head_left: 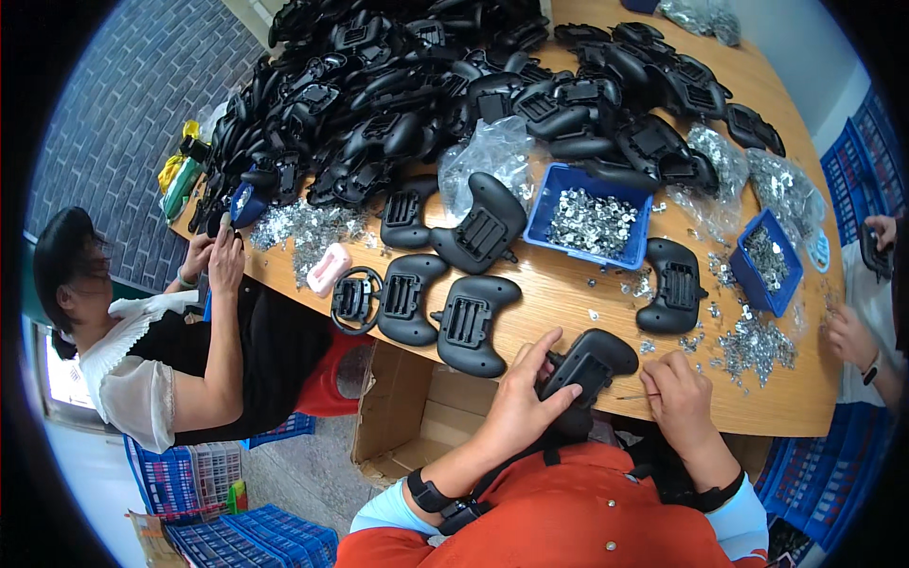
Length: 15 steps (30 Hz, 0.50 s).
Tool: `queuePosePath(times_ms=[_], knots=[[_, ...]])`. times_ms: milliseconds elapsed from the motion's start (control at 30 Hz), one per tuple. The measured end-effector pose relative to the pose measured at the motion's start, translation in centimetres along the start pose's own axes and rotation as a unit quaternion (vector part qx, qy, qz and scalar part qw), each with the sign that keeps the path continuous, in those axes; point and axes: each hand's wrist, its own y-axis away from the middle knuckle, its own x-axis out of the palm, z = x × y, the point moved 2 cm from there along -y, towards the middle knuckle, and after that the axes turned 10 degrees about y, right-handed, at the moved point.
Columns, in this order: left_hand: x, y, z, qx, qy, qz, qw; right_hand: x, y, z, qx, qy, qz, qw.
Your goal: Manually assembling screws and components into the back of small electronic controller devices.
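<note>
At the near edge of the table, my left hand (530, 383) is closed round a black game controller shell (597, 367), thumb across its near side. The shell is tilted, with its battery compartment facing up. Just right of it, my right hand (677, 390) is curled with its fingertips together. A thin metal tool (629, 398) sticks out from its fingers toward the shell; its kind is too small to make out. A controller shell (674, 286) lies above my right hand. To the left lie more shells, among them one nearest my left hand (475, 324).
A large heap of black shells (379, 104) covers the back. Blue bins (589, 248) (763, 262) hold small metal clips; loose clips (757, 350) lie around. A pink holder (329, 269) and a black ring-shaped part (356, 300) lie left. People work at both sides. A cardboard box (407, 402) stands below.
</note>
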Motion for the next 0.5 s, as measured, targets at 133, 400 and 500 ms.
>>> queuePosePath(times_ms=[133,400,500], knots=[[0.5,-0.4,1.4,-0.071,0.188,0.045,0.978,-0.4,0.8,-0.5,0.048,-0.008,-0.034,0.998],[-1.1,-0.6,-0.7,-0.161,0.370,0.036,0.914,0.1,0.5,-1.3,0.055,-0.038,-0.021,0.998],[-0.9,-1.0,-0.5,-0.142,0.369,0.052,0.917,-0.5,1.0,-1.6,0.097,-0.053,-0.045,0.993]])
